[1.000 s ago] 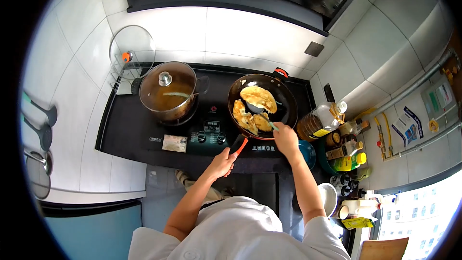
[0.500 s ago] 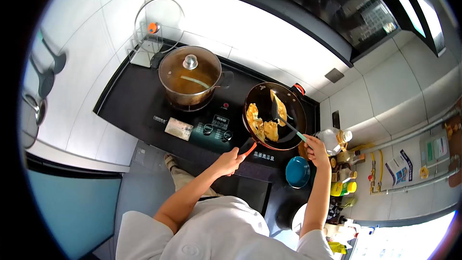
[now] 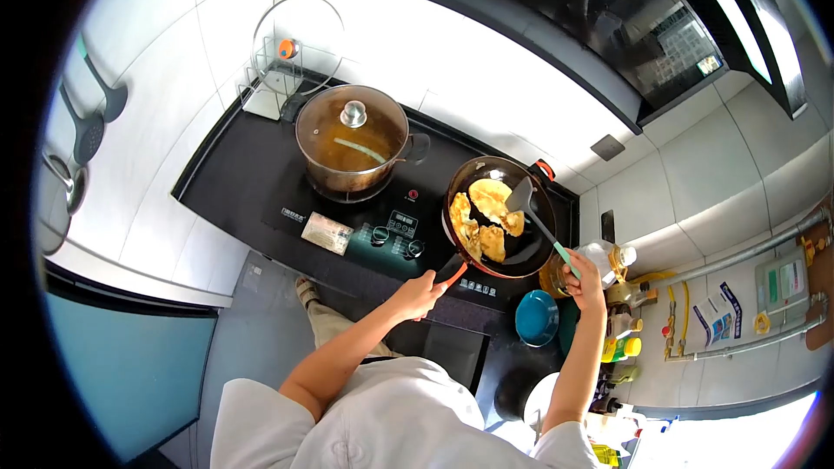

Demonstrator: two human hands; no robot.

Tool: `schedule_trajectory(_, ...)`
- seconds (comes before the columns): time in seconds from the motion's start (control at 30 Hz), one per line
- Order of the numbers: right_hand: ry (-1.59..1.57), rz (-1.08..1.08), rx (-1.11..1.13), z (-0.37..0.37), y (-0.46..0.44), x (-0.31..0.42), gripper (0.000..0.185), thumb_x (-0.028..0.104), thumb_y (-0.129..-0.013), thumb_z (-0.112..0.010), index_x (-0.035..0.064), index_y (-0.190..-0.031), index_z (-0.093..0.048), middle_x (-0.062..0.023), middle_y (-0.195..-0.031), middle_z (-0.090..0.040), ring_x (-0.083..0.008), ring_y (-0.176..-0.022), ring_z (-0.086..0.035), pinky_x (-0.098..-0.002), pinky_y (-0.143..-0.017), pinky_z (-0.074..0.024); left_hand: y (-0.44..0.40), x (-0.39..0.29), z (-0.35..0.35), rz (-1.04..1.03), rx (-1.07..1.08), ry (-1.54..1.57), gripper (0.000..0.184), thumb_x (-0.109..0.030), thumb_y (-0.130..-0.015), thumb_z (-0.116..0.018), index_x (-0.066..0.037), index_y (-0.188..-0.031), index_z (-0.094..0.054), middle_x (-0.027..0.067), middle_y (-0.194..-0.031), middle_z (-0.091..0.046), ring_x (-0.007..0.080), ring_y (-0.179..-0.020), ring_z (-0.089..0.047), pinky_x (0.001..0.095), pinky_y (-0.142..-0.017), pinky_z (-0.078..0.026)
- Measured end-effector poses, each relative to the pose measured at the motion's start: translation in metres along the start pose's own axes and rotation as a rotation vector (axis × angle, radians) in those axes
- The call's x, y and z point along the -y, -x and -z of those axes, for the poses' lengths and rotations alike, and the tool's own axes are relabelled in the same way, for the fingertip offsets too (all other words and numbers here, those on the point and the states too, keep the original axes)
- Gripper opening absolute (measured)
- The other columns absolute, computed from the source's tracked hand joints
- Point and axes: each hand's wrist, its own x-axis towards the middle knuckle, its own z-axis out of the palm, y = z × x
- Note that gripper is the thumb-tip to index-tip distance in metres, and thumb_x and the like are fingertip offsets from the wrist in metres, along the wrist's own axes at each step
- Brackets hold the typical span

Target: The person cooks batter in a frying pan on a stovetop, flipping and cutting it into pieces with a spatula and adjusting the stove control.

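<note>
My left hand (image 3: 418,295) is closed around the red handle of a dark wok (image 3: 532,247) on the right side of the cooktop. Inside the wok lie several yellow-brown pieces of what looks like fried egg (image 3: 492,198). In my right hand (image 3: 585,281) is the pale green handle of a spatula (image 3: 543,226). Its grey blade is over the wok, at the right edge of the largest egg piece; whether it touches the egg I cannot tell.
A lidded pot (image 3: 352,143) stands left on the black cooktop (image 3: 234,174). A glass lid (image 3: 298,43) rests in a rack behind it. A blue bowl (image 3: 537,318) and several bottles (image 3: 621,349) are at the right. Utensils (image 3: 89,135) hang on the left wall.
The spatula blade has moved up and right from the middle of the wok. The large egg piece now lies flatter and wider. My left hand keeps its hold on the handle.
</note>
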Motion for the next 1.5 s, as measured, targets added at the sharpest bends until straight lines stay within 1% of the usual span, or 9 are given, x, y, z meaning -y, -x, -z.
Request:
schedule_trajectory(0.13, 0.387, 0.206, -0.246, -0.006, -0.004, -0.014, 0.028, 0.023, -0.095, -0.058, 0.002, -0.112, -0.066, 0.0014, -0.073, -0.056, -0.0037, -0.052, -0.041, -0.0228, -0.045, -0.0338, 0.001, -0.004, 0.0, 0.022, -0.001, 0.022, 0.049, -0.033, -0.1, -0.046, 0.007, -0.126, -0.034, 0.0082, -0.069, -0.053, 0.0138, -0.046, -0.051, 0.029, -0.038, -0.041)
schedule_trajectory(0.27, 0.893, 0.597, -0.425, -0.015, -0.003, -0.033, 0.025, 0.019, -0.089, -0.059, 0.006, -0.108, -0.067, -0.0181, -0.09, -0.066, -0.0365, -0.086, -0.063, -0.0445, -0.076, -0.0497, 0.004, -0.006, 0.0, 0.027, -0.007, 0.039, 0.054, -0.033, -0.1, -0.046, 0.007, -0.133, -0.03, 0.0078, -0.069, -0.053, 0.0128, -0.046, -0.05, 0.028, -0.038, -0.04)
schedule_trajectory(0.43, 1.103, 0.581, -0.393, -0.015, -0.028, -0.078, 0.026, 0.02, -0.09, -0.06, 0.0078, -0.112, -0.064, -0.0179, -0.088, -0.066, -0.0374, -0.081, -0.063, -0.0469, -0.07, -0.0514, 0.004, -0.005, -0.001, 0.035, -0.015, 0.027, 0.066, -0.032, -0.1, -0.046, 0.008, -0.144, -0.017, 0.0073, -0.071, -0.054, 0.0117, -0.046, -0.05, 0.027, -0.038, -0.04)
schedule_trajectory(0.53, 0.991, 0.387, -0.277, -0.037, -0.011, -0.075, 0.024, 0.019, -0.088, -0.061, 0.0055, -0.107, -0.066, -0.0209, -0.093, -0.067, -0.0399, -0.086, -0.064, -0.0446, -0.076, -0.0509, 0.004, -0.006, 0.0, 0.045, 0.001, 0.026, 0.067, -0.033, -0.1, -0.046, 0.007, -0.145, -0.016, 0.0075, -0.071, -0.054, 0.0116, -0.046, -0.05, 0.0268, -0.039, -0.04)
schedule_trajectory(0.8, 0.81, 0.418, -0.27, -0.022, 0.019, -0.049, 0.024, 0.018, -0.086, -0.059, 0.0039, -0.103, -0.069, -0.0174, -0.086, -0.069, -0.0319, -0.08, -0.067, -0.0374, -0.072, -0.0508, 0.002, -0.004, -0.001, 0.049, -0.008, 0.02, 0.068, -0.033, -0.1, -0.047, 0.007, -0.146, -0.015, 0.0069, -0.071, -0.054, 0.0112, -0.046, -0.049, 0.0265, -0.039, -0.04)
schedule_trajectory(1.2, 0.855, 0.389, -0.368, -0.04, 0.031, -0.068, 0.025, 0.019, -0.086, -0.062, 0.0056, -0.106, -0.068, -0.0194, -0.092, -0.068, -0.0367, -0.086, -0.066, -0.0397, -0.076, -0.0516, -0.001, 0.002, -0.002, 0.036, -0.038, 0.041, 0.07, -0.037, -0.099, -0.049, 0.006, -0.146, -0.017, 0.0068, -0.068, -0.055, 0.0122, -0.046, -0.051, 0.027, -0.039, -0.042)
schedule_trajectory(1.4, 0.672, 0.531, -0.468, -0.055, 0.066, -0.074, 0.025, 0.021, -0.089, -0.062, 0.0053, -0.108, -0.068, -0.0162, -0.083, -0.068, -0.0263, -0.069, -0.065, -0.0326, -0.066, -0.0491, 0.0, 0.001, -0.002, 0.045, -0.031, 0.07, 0.07, -0.036, -0.099, -0.049, 0.005, -0.146, -0.017, 0.0069, -0.067, -0.054, 0.0119, -0.045, -0.05, 0.0268, -0.038, -0.041)
schedule_trajectory(1.47, 0.617, 0.504, -0.448, -0.063, 0.082, -0.073, 0.022, 0.017, -0.089, -0.064, 0.0042, -0.107, -0.068, -0.0109, -0.074, -0.064, -0.0136, -0.062, -0.055, -0.0273, -0.06, -0.0448, -0.001, 0.001, -0.001, 0.044, -0.025, 0.075, 0.07, -0.036, -0.099, -0.05, 0.005, -0.146, -0.017, 0.007, -0.067, -0.054, 0.0118, -0.045, -0.05, 0.0269, -0.037, -0.04)
schedule_trajectory(1.5, 0.632, 0.501, -0.427, -0.062, 0.085, -0.075, 0.022, 0.015, -0.088, -0.065, 0.0047, -0.108, -0.067, -0.0136, -0.083, -0.065, -0.0226, -0.072, -0.06, -0.031, -0.065, -0.0482, -0.002, 0.003, -0.001, 0.039, -0.016, 0.079, 0.071, -0.036, -0.099, -0.05, 0.005, -0.146, -0.017, 0.007, -0.067, -0.054, 0.0118, -0.044, -0.05, 0.0269, -0.037, -0.04)
